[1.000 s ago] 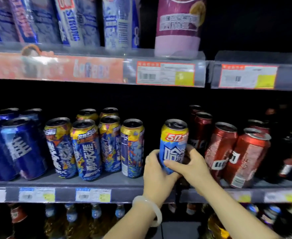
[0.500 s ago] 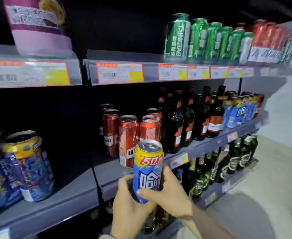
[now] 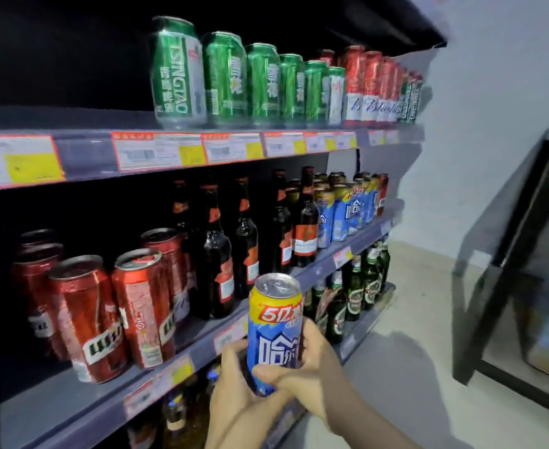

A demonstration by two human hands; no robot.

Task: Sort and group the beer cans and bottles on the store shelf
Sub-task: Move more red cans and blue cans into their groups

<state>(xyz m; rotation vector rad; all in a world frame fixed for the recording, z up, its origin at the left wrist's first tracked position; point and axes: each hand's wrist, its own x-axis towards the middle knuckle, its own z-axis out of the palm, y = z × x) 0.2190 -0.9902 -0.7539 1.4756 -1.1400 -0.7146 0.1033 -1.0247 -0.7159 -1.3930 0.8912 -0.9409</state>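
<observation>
Both hands on one can. The blue and yellow can is held upright in front of the middle shelf, out past its front edge, not resting on it. Left hand is cupped round the can's lower body from the left; right hand wraps it from the right, thumb across the front near the base.

Matching blue cans stand far along the middle shelf, beyond the dark bottles and well apart from the held can. Likely destination, by the label.

Risks, as I judge them:
- Bottles stand between the held can and the blue group, close to the shelf's edge. A can carried past at that height could clip a neck and tip one; glass, hard floor below.
- Red cans just left of the held can lean unevenly, some touching. A nudge from the left wrist could topple the front pair.
- Blue group looks tightly packed; whether a gap exists there I cannot tell. Forcing the can in might push a neighbour off the end.
</observation>
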